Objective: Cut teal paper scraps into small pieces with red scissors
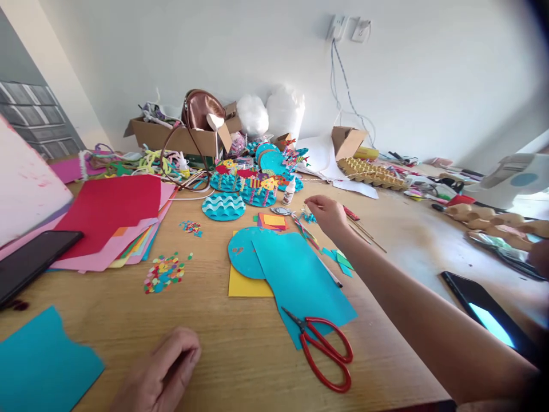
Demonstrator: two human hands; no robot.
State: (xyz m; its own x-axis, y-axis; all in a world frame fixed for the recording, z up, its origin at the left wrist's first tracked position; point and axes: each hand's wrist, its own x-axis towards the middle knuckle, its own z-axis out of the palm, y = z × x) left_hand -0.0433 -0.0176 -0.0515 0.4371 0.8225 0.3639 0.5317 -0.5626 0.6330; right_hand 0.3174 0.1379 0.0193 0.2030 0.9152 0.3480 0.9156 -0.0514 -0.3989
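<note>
My right hand (328,213) reaches far over the table, fingers pinched together beside some small blue paper bits (307,216). Whatever is between its fingertips, if anything, is too small to make out. Near the front edge my left hand (158,372) rests on the wood, fingers curled in and nothing visible in them. Between the hands lies a blue paper sheet (300,269), with red-handled scissors (326,346) on its near end. Under that sheet are a blue disc (244,252) and a yellow sheet (246,286). A white glue bottle (289,191) stands left of my right hand.
Colored dots (165,273) and a stack of colored paper (111,217) lie at left, near a cut blue sheet (47,360). Decorated blue paper crafts (257,191) stand behind. A phone (480,309) lies at right. A cardboard box (171,140) stands at the back.
</note>
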